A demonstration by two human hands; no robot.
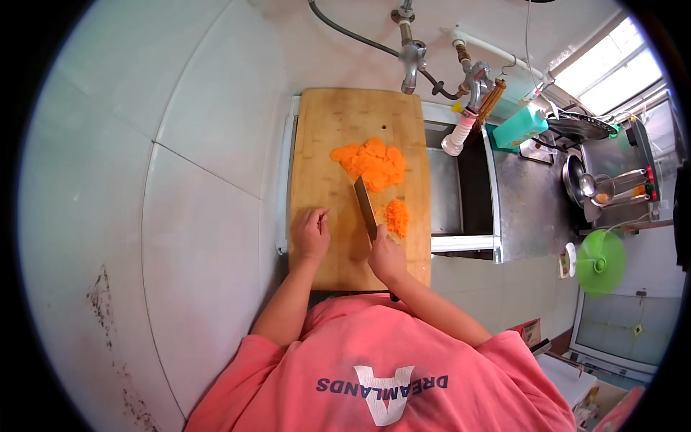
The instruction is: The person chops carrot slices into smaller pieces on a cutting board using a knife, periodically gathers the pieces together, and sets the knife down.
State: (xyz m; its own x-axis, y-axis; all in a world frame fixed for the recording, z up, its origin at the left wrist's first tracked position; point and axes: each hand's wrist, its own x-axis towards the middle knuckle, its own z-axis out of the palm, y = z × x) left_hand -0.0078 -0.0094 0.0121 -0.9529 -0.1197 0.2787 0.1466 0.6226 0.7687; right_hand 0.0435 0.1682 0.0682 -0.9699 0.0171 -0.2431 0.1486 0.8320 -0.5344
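A large wooden cutting board [331,122] bears a spread pile of thin orange slices [373,164] and, nearer to me, a small heap of finely cut orange pieces [397,217]. My right hand [387,256] is closed round the handle of a cleaver [366,208]. Its blade points away from me, with the tip by the slices and the cut heap just to its right. My left hand [312,232] rests over the board's left part, fingers curled; whether it holds anything is too small to tell.
Behind the board are taps [411,61] on the wall. A sink [445,187] lies to the right, with a teal bottle [520,128] past it. Pans and ladles [589,184] stand farther right, above a green fan [602,263]. A tiled wall [209,187] rises close on the left.
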